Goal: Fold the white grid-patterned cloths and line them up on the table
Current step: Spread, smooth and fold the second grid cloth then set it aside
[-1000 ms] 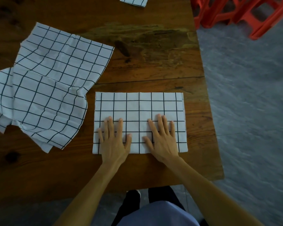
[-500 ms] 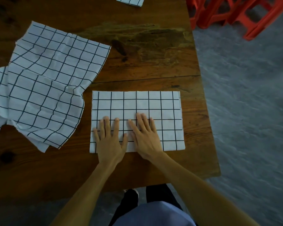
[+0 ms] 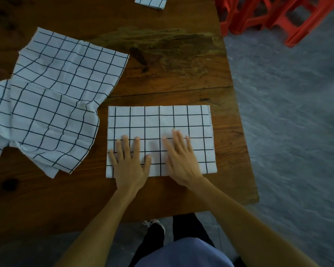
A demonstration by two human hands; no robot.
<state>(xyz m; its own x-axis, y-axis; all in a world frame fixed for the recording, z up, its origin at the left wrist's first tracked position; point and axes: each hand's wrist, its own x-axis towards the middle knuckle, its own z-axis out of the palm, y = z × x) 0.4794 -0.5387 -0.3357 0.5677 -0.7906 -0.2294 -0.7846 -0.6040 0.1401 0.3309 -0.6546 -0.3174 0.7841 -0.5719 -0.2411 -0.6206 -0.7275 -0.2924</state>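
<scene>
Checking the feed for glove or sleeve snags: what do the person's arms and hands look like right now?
Both forearms are bare up to the frame edge: no sleeves, gloves, watch or rings visible. The left hand shows sharply; the right hand is motion-blurred, so small details there cannot be told.

Looked like a plain eating place or a simple home room, hard to tell which. Marked out by a worn wooden table (image 3: 162,64) with stained, knotted planks, standing on a bare grey floor (image 3: 287,132). Beyond the table's far right corner, red plastic stools (image 3: 268,14) stacked together. On the table, white grid-patterned cloths (image 3: 52,97), some loose, some folded.
</scene>
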